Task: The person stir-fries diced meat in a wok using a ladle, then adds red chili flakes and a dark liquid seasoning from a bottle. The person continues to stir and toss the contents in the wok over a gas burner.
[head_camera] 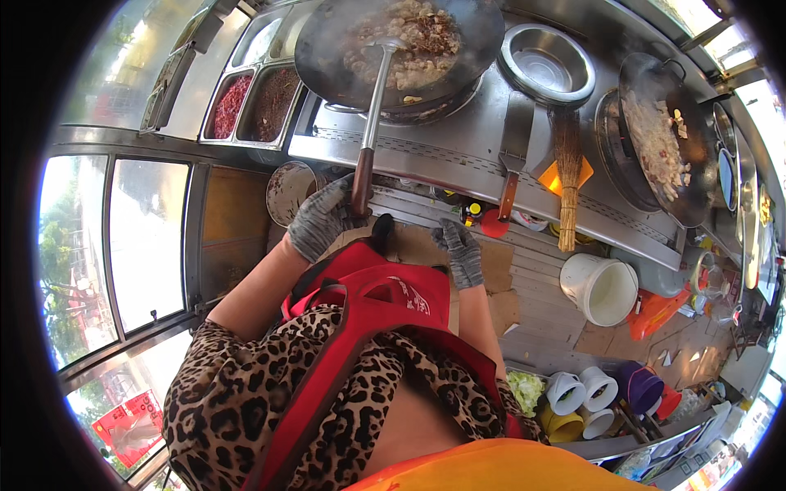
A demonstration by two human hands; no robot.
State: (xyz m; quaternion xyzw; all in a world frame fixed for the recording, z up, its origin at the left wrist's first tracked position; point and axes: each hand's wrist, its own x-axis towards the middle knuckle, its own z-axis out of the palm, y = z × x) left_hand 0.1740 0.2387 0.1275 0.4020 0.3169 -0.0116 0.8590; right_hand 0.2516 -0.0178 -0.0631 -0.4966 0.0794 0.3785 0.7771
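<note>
My left hand [319,218], in a grey knit glove, grips the wooden handle of a long steel wok ladle [376,104]. The ladle's head rests among browned meat pieces [424,46] in a large, steaming wok [325,58]. My right hand [462,255], gloved alike, hangs in front of the counter edge with its fingers loosely bent. Nothing shows in it, though its palm is turned from view. Nearest to it are a yellow-capped bottle [473,208] and a red round object [494,223] below the counter.
Steel pans [273,98] of chopped ingredients adjoin the wok's left. On the steel counter [430,153] lie stacked steel bowls [546,64], a wooden-handled turner [517,132] and a bamboo wok brush [568,178]. A second wok [694,166] steams at right. White bucket [599,288] stands on the floor.
</note>
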